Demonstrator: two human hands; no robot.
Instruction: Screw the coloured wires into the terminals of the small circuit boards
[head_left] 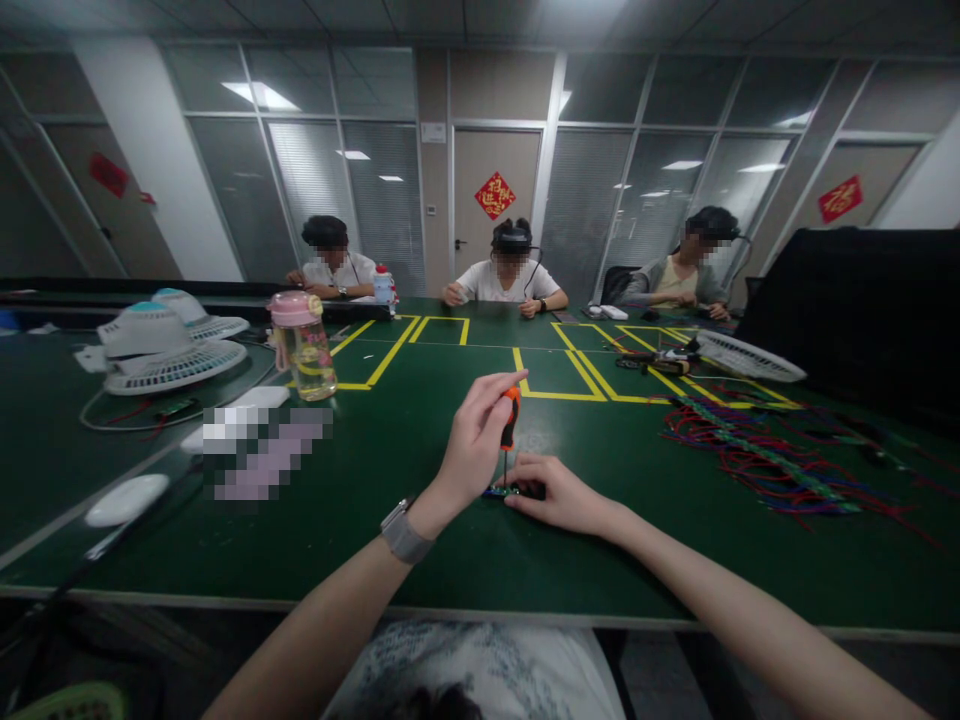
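My left hand (474,440) is closed around an orange-handled screwdriver (511,415), held upright with its tip down on a small circuit board (501,491) lying on the green table (420,540). My right hand (559,493) presses down on the right end of that board, fingers curled over a dark part I cannot make out. A watch sits on my left wrist.
White fan parts (165,350) and a pink-lidded water bottle (304,345) stand at the left. A heap of red, blue and green wires (757,455) lies at the right, a fan grille (746,357) behind it. Three people sit at the far side.
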